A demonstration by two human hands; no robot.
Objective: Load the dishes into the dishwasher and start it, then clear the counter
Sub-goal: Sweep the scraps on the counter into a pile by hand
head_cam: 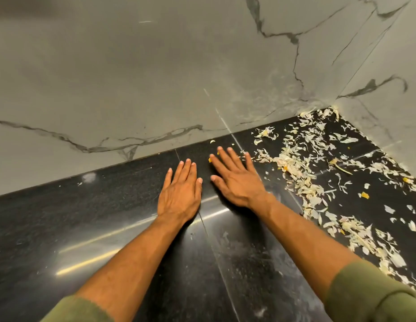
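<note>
The dry peels (302,173) are the mess to clear, and they lie spread over the right side of the black desk (97,217), from the back corner down to the near edge, too many to count. A few small yellow bits (364,195) sit among them, about four that I can see. There are two hands and both lie flat on the desk with straight fingers, holding nothing. The left hand (180,194) rests on a bare part, just beside the right hand (236,180), and the right hand's little finger is at the edge of the peels. The peels look thin and light, so a fast sweep could send them flying or push them off the near edge to the floor. Some could stay stuck in the corner where the two marble walls (155,77) meet. I see no dishes and no dishwasher here.
</note>
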